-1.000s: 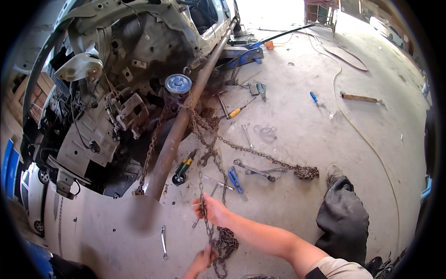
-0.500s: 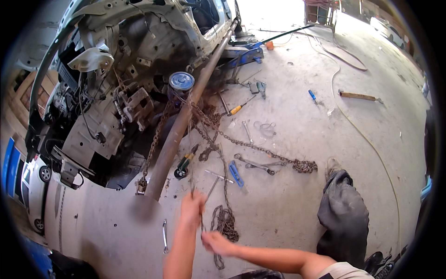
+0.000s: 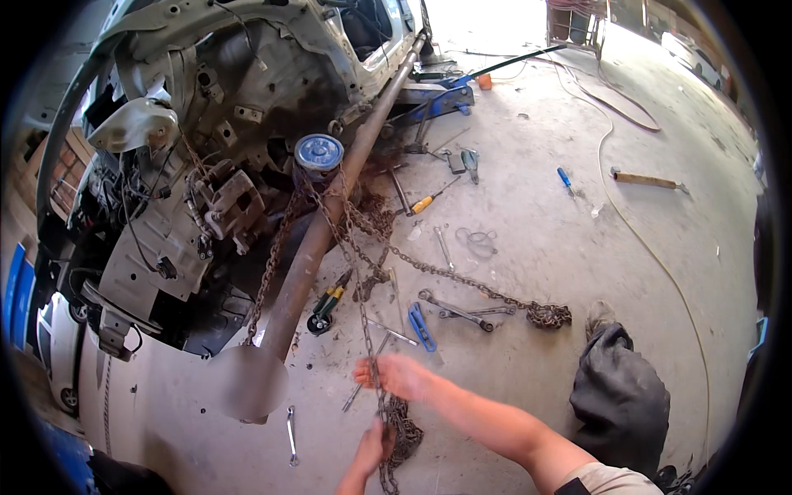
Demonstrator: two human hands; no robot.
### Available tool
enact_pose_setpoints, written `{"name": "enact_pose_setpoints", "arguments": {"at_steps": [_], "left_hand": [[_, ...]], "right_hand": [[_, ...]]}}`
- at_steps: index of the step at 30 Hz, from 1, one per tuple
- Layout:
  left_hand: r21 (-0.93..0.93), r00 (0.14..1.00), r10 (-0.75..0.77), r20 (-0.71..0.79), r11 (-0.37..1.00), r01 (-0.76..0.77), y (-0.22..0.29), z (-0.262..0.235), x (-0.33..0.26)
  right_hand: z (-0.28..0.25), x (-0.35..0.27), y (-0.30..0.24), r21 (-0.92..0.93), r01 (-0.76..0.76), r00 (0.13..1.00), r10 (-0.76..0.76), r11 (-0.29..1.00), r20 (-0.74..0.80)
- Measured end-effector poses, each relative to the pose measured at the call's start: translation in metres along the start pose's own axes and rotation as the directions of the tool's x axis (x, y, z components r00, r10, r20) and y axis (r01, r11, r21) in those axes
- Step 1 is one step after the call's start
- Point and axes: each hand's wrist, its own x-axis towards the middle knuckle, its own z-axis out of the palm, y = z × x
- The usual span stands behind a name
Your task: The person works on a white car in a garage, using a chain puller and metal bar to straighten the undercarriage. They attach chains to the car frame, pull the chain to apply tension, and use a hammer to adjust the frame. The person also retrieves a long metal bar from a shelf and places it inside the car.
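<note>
Our left hand (image 3: 373, 444) grips the rusty chain (image 3: 360, 289) above its pile on the floor (image 3: 536, 247); our right hand (image 3: 402, 375) pinches it higher. Taut links could snag the pipe (image 3: 318, 239) or pinch fingers.

Bare concrete floor (image 3: 577, 247) is lying open to the right of the hands. Ahead, the taut chain (image 3: 355, 272), the long pipe (image 3: 322, 231), scattered wrenches (image 3: 458, 312) and blue pliers (image 3: 419, 326) are crowding the approach; the dark cloth (image 3: 619, 396) is blocking the lower right.
</note>
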Motion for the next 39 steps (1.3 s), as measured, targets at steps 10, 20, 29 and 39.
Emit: {"name": "enact_pose_setpoints", "arguments": {"at_steps": [10, 20, 29, 39], "left_hand": [[-0.565, 0.963, 0.258, 0.082, 0.807, -0.168, 0.213, -0.020, 0.160], [-0.637, 0.988, 0.104, -0.114, 0.756, -0.153, 0.077, -0.026, -0.040], [-0.262, 0.977, 0.185, -0.107, 0.943, -0.207, 0.037, 0.001, -0.022], [-0.646, 0.986, 0.125, 0.111, 0.763, -0.024, 0.232, -0.018, 0.173]], "right_hand": [[0.074, -0.023, 0.009, -0.385, 0.304, 0.866, -0.421, 0.871, -0.269], [0.056, -0.118, 0.175, -0.457, -0.028, 0.990, 0.088, 0.889, 0.110], [0.012, -0.040, 0.036, -0.801, -0.041, 0.992, 0.119, 0.598, 0.038], [0.065, 0.001, -0.021, -0.324, 0.261, 0.877, -0.364, 0.909, -0.314]]}}
